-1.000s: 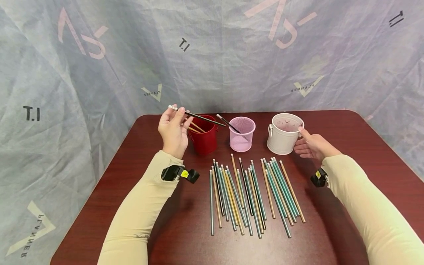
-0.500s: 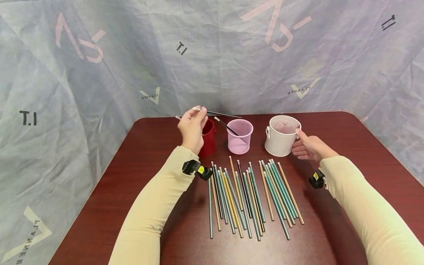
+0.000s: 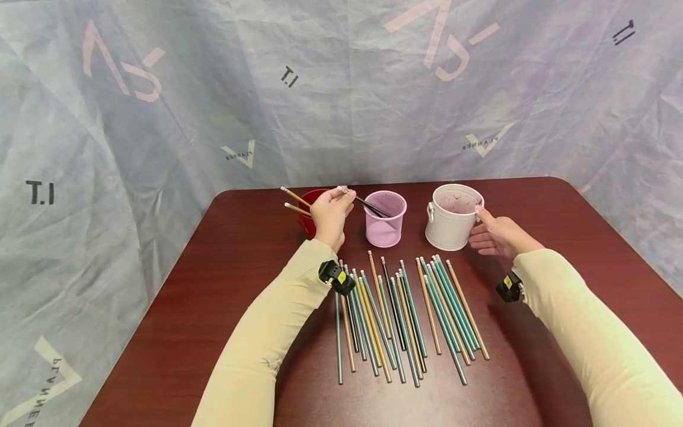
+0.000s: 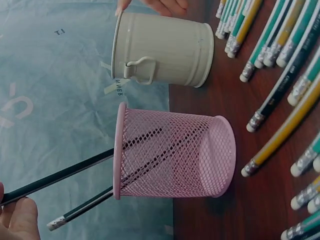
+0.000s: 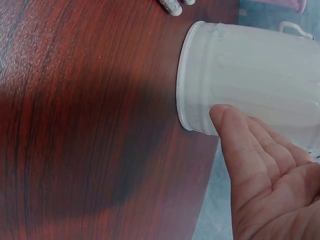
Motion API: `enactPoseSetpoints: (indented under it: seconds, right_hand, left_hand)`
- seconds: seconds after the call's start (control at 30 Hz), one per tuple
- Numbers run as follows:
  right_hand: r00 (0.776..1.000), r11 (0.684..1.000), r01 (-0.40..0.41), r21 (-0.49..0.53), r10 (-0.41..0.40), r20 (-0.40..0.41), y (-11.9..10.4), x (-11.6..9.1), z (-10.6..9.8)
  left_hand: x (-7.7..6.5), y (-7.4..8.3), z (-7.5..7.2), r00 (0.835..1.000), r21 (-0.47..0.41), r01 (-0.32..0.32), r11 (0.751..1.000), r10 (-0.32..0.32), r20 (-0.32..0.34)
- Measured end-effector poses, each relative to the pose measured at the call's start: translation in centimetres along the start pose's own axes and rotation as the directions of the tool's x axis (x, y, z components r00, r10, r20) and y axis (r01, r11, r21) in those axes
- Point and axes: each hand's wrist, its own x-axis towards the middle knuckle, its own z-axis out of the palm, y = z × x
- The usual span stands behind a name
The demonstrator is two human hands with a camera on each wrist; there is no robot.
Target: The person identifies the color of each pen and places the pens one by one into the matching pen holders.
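My left hand (image 3: 331, 218) pinches a black pencil (image 4: 60, 175) near its eraser end. The pencil slants down to the right, its far end inside the pink mesh cup (image 3: 384, 232). Another black pencil (image 4: 87, 203) leans in that cup, its white eraser sticking out over the rim. At the right, my right hand (image 3: 501, 235) is beside the white bucket (image 3: 447, 231), thumb at the rim by the side handle and fingers extended along its side. In the right wrist view the fingertips overlap the bucket's wall.
A red bucket (image 3: 306, 224) with yellow pencils (image 3: 295, 196) stands behind my left hand, partly hidden. Several green, black and yellow pencils (image 3: 408, 320) lie in rows on the dark red wooden table (image 3: 224, 284). A grey printed cloth (image 3: 341, 118) hangs behind the table.
My left hand has moved right from above the red bucket toward the pink mesh cup, and its black pencil has tipped down into the cup. The right hand stays at the white bucket.
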Motion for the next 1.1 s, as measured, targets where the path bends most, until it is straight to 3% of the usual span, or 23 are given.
enactPoseSetpoints:
  seconds: [0.3, 0.63, 0.87, 1.0, 1.1]
  right_hand:
    - [1.0, 1.0, -0.001, 0.003, 0.001, -0.005, 0.1, 0.0, -0.1]
    - [0.999, 1.0, 0.005, 0.008, -0.005, -0.036, 0.1, 0.0, 0.3]
    - [0.999, 1.0, 0.001, 0.021, 0.0, -0.049, 0.1, 0.2, 0.7]
    - [0.998, 1.0, 0.001, 0.03, 0.001, -0.057, 0.2, 0.1, 0.6]
    - [0.998, 1.0, 0.002, 0.03, 0.0, -0.064, 0.2, 0.1, 0.4]
  left_hand:
    - [0.5, -1.2, 0.1, 0.998, 0.034, 0.064, 0.997, -0.063, -0.019]
    - [0.8, -2.2, 0.3, 0.992, 0.184, 0.119, 0.976, -0.123, 0.012]
    - [1.1, -2.6, 0.1, 0.993, 0.236, 0.115, 0.965, -0.119, 0.004]
    - [1.1, -2.6, -0.3, 0.988, 0.266, 0.147, 0.953, -0.156, 0.013]
    - [1.0, -2.5, -0.8, 0.979, 0.322, 0.176, 0.93, -0.201, 0.045]
